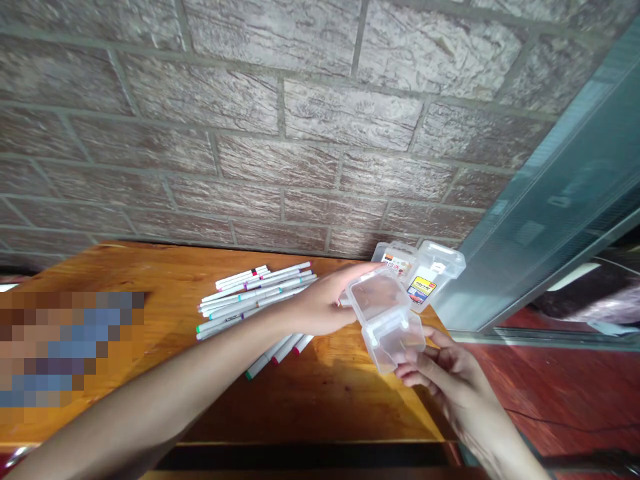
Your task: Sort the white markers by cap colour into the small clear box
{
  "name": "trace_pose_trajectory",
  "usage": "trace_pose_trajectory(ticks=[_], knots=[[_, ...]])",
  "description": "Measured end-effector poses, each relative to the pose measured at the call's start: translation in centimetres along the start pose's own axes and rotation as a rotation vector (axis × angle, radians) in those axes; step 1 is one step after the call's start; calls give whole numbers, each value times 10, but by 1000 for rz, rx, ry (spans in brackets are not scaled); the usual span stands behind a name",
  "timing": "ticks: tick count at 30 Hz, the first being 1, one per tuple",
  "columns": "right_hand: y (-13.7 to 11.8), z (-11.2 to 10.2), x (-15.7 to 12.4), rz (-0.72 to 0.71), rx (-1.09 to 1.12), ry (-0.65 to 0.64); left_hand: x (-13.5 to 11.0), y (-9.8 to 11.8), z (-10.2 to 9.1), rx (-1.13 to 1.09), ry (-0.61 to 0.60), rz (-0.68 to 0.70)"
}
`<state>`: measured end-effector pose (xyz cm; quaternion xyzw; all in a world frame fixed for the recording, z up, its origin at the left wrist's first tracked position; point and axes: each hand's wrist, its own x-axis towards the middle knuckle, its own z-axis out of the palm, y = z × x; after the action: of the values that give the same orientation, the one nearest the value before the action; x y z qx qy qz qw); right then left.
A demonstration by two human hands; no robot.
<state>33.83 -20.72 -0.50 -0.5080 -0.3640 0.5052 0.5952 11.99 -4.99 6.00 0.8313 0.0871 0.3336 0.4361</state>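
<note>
Your left hand (320,307) reaches in from the lower left, forearm slanting over the table, fingers closed on the upper half of the open clear box (377,297), some tips hidden behind plastic. The box is tilted between your hands; your right hand (453,380) comes from the lower right, thumb and fingers pinching its lower half. White markers (255,293) lie loosely across the wooden table (320,407), below a brick wall (250,153); rightward come labelled containers (425,277), a glass panel (530,200) and red floor (565,393).
</note>
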Motion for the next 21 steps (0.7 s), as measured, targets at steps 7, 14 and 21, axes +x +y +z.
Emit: trace_pose_trajectory(ticks=[7,14,21], knots=[[33,7,-37,131,-34,61,-17,-1,17,-165,-154,-61],[48,15,-23,-55,-355,53,-8,-17,33,-166,-42,-136],[55,1,-15,-304,-917,92,-7,-36,35,11,-73,28]])
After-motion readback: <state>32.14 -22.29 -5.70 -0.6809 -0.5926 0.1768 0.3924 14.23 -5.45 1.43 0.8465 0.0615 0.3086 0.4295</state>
